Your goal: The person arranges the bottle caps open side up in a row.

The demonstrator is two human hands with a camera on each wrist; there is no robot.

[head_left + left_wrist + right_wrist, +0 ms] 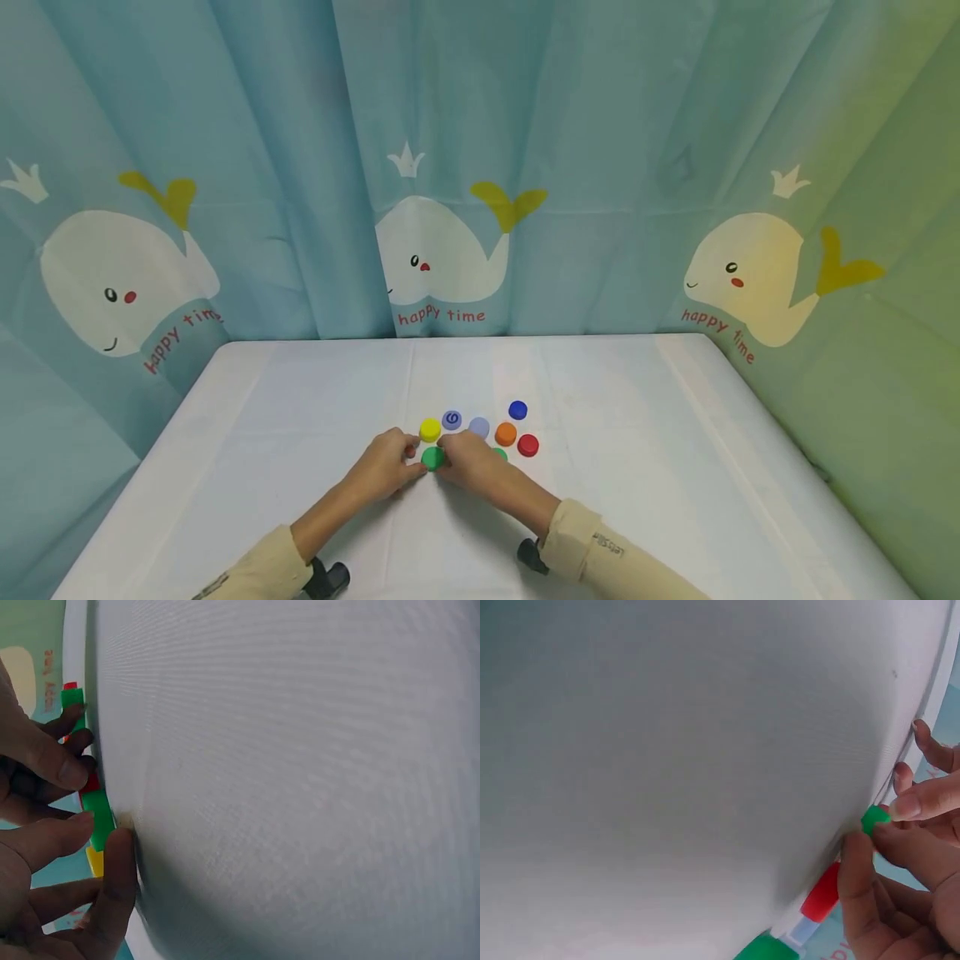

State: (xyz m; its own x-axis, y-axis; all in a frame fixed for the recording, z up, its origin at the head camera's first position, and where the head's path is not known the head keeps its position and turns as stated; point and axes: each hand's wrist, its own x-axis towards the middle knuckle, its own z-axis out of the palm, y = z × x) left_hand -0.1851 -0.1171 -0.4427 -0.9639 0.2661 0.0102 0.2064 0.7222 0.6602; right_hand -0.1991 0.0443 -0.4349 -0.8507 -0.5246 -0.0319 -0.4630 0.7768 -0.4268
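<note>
In the head view, a green bottle cap lies between both hands. My left hand pinches it from the left, and the left wrist view shows thumb and finger at that green cap. From the other side my right hand holds the green cap with curled fingertips. A red cap sits near the right fingers in the right wrist view; that hand hides it in the head view. Just beyond the left fingertips lies a yellow cap.
Behind the hands lie a purple cap with a dark swirl and a lavender cap. Orange, red and blue caps lie rightward. Another green cap is partly covered. A whale-print curtain hangs behind the white table.
</note>
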